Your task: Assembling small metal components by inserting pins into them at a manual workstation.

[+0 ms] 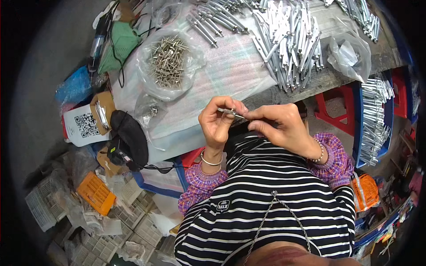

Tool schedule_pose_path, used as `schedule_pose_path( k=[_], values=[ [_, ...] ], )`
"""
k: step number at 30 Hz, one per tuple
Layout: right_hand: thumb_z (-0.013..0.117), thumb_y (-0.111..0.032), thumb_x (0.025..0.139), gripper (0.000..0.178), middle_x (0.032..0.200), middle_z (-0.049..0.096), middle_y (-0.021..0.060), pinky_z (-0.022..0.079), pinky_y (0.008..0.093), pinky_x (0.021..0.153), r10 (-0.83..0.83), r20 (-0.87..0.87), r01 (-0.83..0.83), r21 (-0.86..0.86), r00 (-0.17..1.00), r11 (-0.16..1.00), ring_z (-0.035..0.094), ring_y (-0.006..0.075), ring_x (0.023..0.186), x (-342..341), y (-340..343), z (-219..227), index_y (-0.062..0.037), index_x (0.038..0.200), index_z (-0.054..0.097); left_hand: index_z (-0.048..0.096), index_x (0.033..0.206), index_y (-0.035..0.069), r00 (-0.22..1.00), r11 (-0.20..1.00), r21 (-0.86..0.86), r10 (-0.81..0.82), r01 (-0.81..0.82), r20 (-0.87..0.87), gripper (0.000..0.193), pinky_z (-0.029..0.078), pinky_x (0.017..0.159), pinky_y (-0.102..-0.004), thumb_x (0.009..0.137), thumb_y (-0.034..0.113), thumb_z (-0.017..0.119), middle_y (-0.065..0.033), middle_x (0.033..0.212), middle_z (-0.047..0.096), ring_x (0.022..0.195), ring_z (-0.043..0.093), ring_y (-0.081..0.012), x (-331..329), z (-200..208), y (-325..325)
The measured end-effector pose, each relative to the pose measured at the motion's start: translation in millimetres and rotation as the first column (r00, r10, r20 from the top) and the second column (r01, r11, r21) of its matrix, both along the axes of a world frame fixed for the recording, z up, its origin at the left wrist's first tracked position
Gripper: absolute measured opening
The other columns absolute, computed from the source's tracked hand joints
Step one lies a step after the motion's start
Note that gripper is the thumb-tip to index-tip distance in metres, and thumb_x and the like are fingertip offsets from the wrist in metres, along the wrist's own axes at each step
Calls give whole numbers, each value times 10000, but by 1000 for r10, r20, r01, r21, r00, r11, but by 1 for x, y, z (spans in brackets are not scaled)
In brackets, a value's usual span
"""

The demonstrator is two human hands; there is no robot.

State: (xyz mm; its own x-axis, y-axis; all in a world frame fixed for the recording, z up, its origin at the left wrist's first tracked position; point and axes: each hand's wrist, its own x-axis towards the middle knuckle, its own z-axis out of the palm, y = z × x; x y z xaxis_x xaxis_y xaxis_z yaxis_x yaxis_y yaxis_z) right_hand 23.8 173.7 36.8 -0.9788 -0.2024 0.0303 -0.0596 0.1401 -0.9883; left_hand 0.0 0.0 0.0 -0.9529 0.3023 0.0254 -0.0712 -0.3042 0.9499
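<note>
My left hand (215,124) is closed, pinching a small slim silvery metal part (238,116) between thumb and fingertips. From the other side my right hand (282,126) grips the same part's end, its fingers bent and pressed together. Both hands are raised in front of my body at the table's near edge. The part's exact kind is too small and too covered by fingers to tell. Beyond my left hand, an opened clear plastic bag (188,84) holds a heap of metal screws or pins (168,62). A smaller clear bag (150,111) with a few metal bits lies nearer.
Long silvery metal strips (293,44) are piled on the table's far right, with thinner rods (217,20) beside them. A crumpled plastic bag (350,55) lies at the right edge. A blue bin of strips (375,122) and a red stool (335,111) stand right. A black case (128,137) sits left.
</note>
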Motion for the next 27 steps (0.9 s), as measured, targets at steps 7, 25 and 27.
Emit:
schedule_pose_path(
  k=[7,25,27],
  values=[
    [666,-58,712,156,672,612,150,452,294,492,-20,13,20,-53,1000,998,606,236,551,2,8,-1,-3,857,651,482,866,-30,998,999,-23,30,-32,-50,198,472,721,-311,854,143,578,-132,769,570,750,569,-193,4,0,11],
    [570,69,777,182,705,634,53,442,177,504,-33,42,30,70,999,997,568,67,569,9,3,6,49,947,631,543,865,-42,965,966,-256,-25,-44,-260,105,479,672,-249,838,59,552,-112,780,609,728,592,-154,-1,5,3],
    [568,67,783,193,718,638,55,443,168,504,-6,11,6,46,1000,999,566,62,564,10,2,6,52,965,629,541,868,-46,966,953,-295,-12,-67,-260,134,478,669,-247,845,84,566,-109,783,608,728,587,-148,1,8,0]
  ],
)
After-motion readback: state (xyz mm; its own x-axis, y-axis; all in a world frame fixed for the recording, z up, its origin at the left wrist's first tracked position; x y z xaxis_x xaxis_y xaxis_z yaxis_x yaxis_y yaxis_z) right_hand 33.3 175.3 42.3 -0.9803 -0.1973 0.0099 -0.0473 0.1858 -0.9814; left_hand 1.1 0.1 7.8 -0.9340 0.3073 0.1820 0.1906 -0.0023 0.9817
